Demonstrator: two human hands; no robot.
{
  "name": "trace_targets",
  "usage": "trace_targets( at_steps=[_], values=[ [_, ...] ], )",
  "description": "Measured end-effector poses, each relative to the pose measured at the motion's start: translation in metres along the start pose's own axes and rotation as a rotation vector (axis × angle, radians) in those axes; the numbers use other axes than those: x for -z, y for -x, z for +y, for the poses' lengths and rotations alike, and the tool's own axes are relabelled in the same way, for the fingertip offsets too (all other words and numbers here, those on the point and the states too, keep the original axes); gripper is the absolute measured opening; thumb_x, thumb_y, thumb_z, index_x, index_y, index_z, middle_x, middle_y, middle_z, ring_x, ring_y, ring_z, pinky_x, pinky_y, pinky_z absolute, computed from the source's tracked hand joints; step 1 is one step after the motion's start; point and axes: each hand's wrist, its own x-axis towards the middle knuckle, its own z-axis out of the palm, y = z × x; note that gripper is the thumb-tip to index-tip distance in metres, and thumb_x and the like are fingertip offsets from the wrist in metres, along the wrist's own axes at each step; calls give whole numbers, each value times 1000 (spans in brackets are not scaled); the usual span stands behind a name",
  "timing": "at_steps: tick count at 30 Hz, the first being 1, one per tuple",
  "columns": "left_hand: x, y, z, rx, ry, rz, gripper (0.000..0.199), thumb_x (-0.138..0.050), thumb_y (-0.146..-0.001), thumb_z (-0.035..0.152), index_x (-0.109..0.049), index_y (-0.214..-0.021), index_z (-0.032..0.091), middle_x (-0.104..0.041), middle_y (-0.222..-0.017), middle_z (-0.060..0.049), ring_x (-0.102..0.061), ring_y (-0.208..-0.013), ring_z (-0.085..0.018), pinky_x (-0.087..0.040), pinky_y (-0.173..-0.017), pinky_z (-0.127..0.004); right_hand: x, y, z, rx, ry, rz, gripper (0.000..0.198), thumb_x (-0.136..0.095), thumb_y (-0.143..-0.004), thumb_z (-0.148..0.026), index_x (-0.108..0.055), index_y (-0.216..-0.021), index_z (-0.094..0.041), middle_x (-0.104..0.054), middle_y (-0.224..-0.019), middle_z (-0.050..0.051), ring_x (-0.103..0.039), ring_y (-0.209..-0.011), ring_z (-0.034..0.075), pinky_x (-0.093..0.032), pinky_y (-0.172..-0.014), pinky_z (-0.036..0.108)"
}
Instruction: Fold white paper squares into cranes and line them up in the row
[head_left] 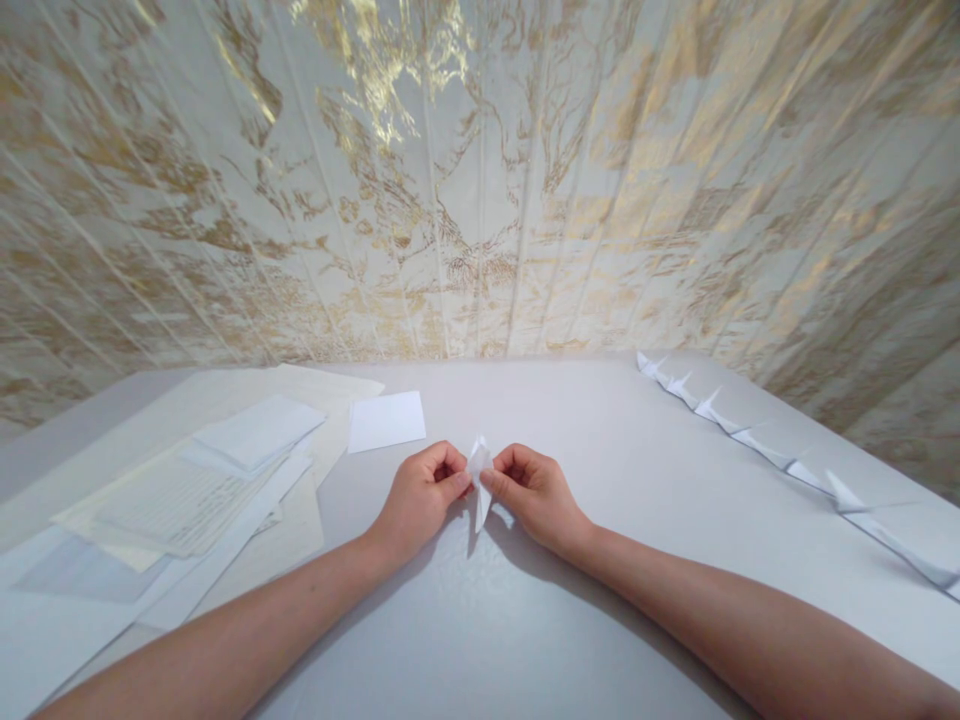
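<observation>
A small folded white paper (480,500), narrow and pointed at its lower end, is held upright between my two hands just above the table. My left hand (426,492) pinches its left side between thumb and fingers. On the opposite side, my right hand (534,492) pinches it the same way. Part of the folded paper is hidden behind the fingertips. Just beyond my left hand lies a flat white paper sheet (387,420).
Loose papers (225,490), some with writing, overlap on the left of the pale table (585,420). Along the right edge runs a row of several folded white paper figures (844,492) with pointed tips. A gold-patterned wall covering (480,220) rises behind the table.
</observation>
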Motion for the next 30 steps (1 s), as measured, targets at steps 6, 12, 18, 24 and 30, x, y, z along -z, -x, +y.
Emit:
trace_targets(
  at_steps=[6, 12, 18, 24, 30],
  values=[
    [-2, 3, 5, -16, 26, -13, 16, -57, -65, 19, -44, -56, 18, -53, -48, 4, -47, -48, -10, -36, -51, -22, -1, 1, 1, 17, 21, -7, 22, -57, -71, -34, -47, -61, -17, -45, -55, -4, -38, -51, 8, -31, -48, 21],
    [-4, 4, 6, -27, 24, -7, 16, -56, -66, 15, -43, -57, 18, -53, -48, 5, -48, -46, -9, -37, -49, -21, -1, 2, 2, 46, 54, -1, 20, -56, -72, -31, -47, -61, -17, -45, -56, -4, -39, -52, 8, -32, -48, 21],
    [-6, 3, 5, 20, 162, -35, 15, -56, -63, 14, -42, -66, 19, -51, -49, 7, -48, -46, -9, -37, -48, -20, -2, 0, 5, 47, 34, 10, 18, -57, -71, -27, -46, -61, -17, -49, -56, -3, -42, -52, 8, -34, -49, 21],
    [-8, 3, 9, 71, 162, -74, 10, -57, -63, 15, -50, -69, 16, -50, -53, 6, -45, -49, -8, -35, -50, -20, -2, -2, 8, 57, -16, 19, 17, -59, -69, -24, -46, -62, -18, -48, -56, -4, -42, -52, 8, -33, -48, 21],
    [-7, 4, 10, 90, 118, -66, 8, -58, -63, 18, -50, -61, 15, -47, -49, 6, -42, -47, -7, -32, -48, -20, -2, -3, 9, 48, -151, -2, 17, -63, -66, -21, -46, -67, -18, -49, -58, -5, -45, -53, 8, -35, -51, 21]
  ],
)
